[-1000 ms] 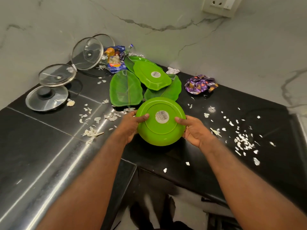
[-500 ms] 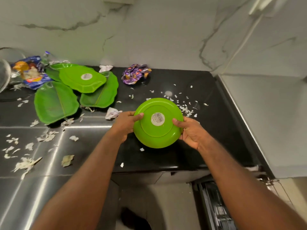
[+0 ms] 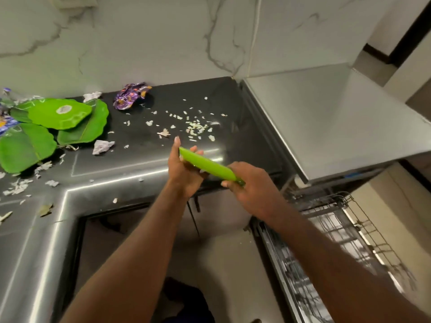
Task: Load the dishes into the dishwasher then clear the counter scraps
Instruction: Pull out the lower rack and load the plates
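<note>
On the worktop (image 3: 140, 164), a pile of leaf-shaped plates (image 3: 58, 113) lies at the far left, a crumpled wrapper (image 3: 130, 95) sits at the back by the wall, and scraps (image 3: 196, 128) are strewn to its right, toward the dishwasher (image 3: 326, 117) standing against the worktop's right end. A round plate (image 3: 207, 165), edge-on, is over the worktop's front edge between the left grip (image 3: 184, 173) and right grip (image 3: 251, 190). The dishwasher's rack (image 3: 338, 229) is out, lower right.

The dark counter (image 3: 242, 106) carries green plates (image 3: 58, 116) at left, a purple wrapper (image 3: 130, 95) and scattered pale scraps (image 3: 196, 128).
</note>
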